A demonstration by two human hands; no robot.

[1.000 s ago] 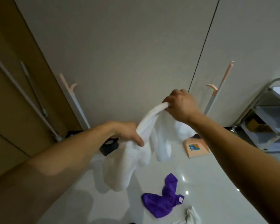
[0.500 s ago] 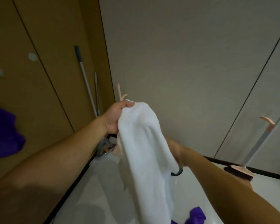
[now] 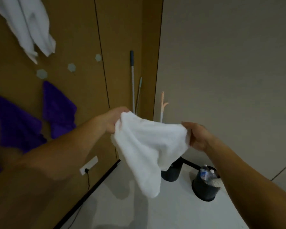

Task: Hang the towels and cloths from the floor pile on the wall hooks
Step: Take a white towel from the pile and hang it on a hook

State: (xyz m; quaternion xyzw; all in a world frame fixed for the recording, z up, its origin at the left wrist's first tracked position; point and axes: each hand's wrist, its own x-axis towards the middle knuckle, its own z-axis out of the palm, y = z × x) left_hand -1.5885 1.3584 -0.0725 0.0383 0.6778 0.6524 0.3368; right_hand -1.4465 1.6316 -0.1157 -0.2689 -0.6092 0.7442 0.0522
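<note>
Left hand gripped one upper corner of the towel, with the fingers curled round the bunched edge. Right hand pinched the opposite corner, thumb on top and fingers behind the cloth. The towel was white and stretched between the two grips in mid-air. Its middle sagged, and one long end hung down below and between the hands, clear of the floor.

Left of the left grip, on the brown panel: two purple cloths hung side by side, the nearer one just beyond the left forearm. Above and left of that grip: pale hexagonal hooks in a rising row. Further up and left: a hung towel, white, draped in long folds.

Just beyond the left grip, in the corner: two poles leaned against the panel. Beyond the gap between the grips: a pink handle with a side prong stood upright by the grey wall, its lower part hidden behind the towel.

Below the right grip, on the floor: a black bin holding plastic bottles. Just left of it stood a second black pot, partly covered by the towel's hanging end.

Below the left grip, low on the panel: a white socket with a black cable running down toward the floor.
</note>
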